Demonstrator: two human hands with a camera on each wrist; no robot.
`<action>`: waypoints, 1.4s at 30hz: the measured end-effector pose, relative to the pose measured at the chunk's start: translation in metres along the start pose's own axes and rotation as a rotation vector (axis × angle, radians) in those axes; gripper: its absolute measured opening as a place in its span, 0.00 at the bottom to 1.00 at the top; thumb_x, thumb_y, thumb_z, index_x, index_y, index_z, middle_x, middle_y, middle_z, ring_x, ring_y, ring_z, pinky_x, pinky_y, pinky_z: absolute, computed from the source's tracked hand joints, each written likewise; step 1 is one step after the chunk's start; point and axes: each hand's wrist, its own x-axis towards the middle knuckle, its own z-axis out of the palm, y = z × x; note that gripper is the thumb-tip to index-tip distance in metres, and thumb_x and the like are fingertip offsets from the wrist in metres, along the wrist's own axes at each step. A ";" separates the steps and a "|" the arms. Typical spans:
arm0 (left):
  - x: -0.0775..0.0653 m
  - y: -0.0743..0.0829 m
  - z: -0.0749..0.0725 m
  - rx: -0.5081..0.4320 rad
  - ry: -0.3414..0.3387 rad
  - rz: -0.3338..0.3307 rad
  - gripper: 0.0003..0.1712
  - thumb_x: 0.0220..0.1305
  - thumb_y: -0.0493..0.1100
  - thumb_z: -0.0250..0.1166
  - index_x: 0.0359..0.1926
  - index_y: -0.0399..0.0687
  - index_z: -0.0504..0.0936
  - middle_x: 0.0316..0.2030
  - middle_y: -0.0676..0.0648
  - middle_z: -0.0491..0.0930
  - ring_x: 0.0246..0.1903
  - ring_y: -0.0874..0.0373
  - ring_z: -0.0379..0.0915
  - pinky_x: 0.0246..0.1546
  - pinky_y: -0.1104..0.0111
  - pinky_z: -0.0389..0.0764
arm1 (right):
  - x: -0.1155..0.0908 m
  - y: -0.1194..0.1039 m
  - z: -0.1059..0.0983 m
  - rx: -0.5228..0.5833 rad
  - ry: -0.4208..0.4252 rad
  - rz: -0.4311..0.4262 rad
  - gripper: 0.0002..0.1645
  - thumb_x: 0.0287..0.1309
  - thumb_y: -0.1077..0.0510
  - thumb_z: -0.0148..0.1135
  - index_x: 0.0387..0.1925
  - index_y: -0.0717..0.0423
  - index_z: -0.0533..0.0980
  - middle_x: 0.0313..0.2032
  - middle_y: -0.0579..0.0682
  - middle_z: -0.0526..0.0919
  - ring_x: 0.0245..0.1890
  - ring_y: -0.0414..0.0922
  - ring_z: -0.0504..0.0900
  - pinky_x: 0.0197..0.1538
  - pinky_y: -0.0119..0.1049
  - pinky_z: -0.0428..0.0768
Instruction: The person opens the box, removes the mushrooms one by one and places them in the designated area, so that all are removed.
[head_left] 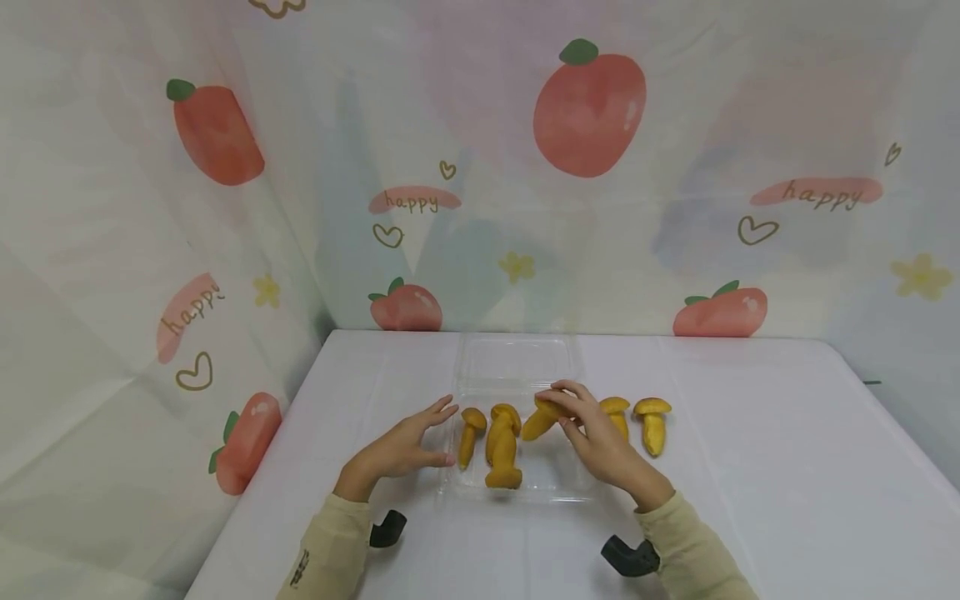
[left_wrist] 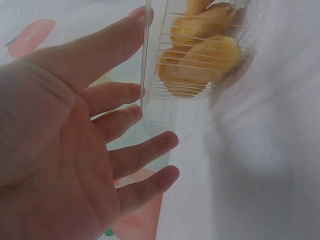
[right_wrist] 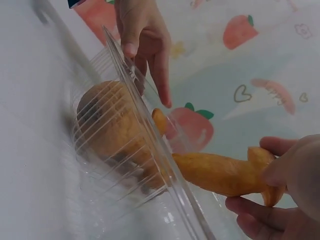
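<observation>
A clear plastic container (head_left: pixel 555 477) lies on the table with its lid (head_left: pixel 519 357) folded back. Inside it, one yellow-brown mushroom (head_left: pixel 471 435) sits at the left, and others (head_left: pixel 503 450) overlap in the middle. My right hand (head_left: pixel 600 437) pinches another mushroom (right_wrist: pixel 217 173) by its cap, with the stem slanting down over the container; in the right wrist view the stem reaches past the rim. At the container's left side is my left hand (head_left: pixel 401 446), its fingers spread and nothing in its grasp. The left wrist view shows its fingertips close against the clear wall (left_wrist: pixel 150 65).
Two more mushrooms stand right of the container, one (head_left: pixel 617 414) partly behind my right hand and one (head_left: pixel 652 426) farther right. White cloth covers the table (head_left: pixel 757 475). A printed fabric backdrop (head_left: pixel 487 108) rises behind and at the sides. Dark curved pieces (head_left: pixel 630 557) show beside both wrists.
</observation>
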 end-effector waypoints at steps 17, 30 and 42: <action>0.000 0.000 0.002 0.020 0.002 -0.020 0.48 0.62 0.48 0.73 0.78 0.45 0.59 0.81 0.43 0.49 0.79 0.39 0.47 0.75 0.39 0.56 | -0.005 0.003 -0.015 0.028 0.030 -0.004 0.25 0.71 0.74 0.47 0.64 0.57 0.75 0.69 0.63 0.68 0.67 0.63 0.74 0.63 0.58 0.76; -0.001 0.004 0.001 0.024 0.006 -0.017 0.48 0.62 0.46 0.73 0.78 0.44 0.59 0.81 0.42 0.49 0.79 0.38 0.47 0.74 0.38 0.56 | -0.005 0.002 -0.024 0.061 0.093 0.070 0.24 0.65 0.64 0.64 0.62 0.56 0.75 0.71 0.63 0.62 0.47 0.43 0.74 0.38 0.25 0.73; -0.001 0.005 0.001 0.015 0.003 -0.024 0.48 0.63 0.46 0.72 0.78 0.45 0.59 0.81 0.43 0.48 0.79 0.39 0.47 0.74 0.39 0.56 | -0.006 0.005 -0.035 0.035 0.123 0.076 0.28 0.63 0.72 0.60 0.64 0.56 0.74 0.65 0.62 0.65 0.62 0.56 0.66 0.47 0.37 0.78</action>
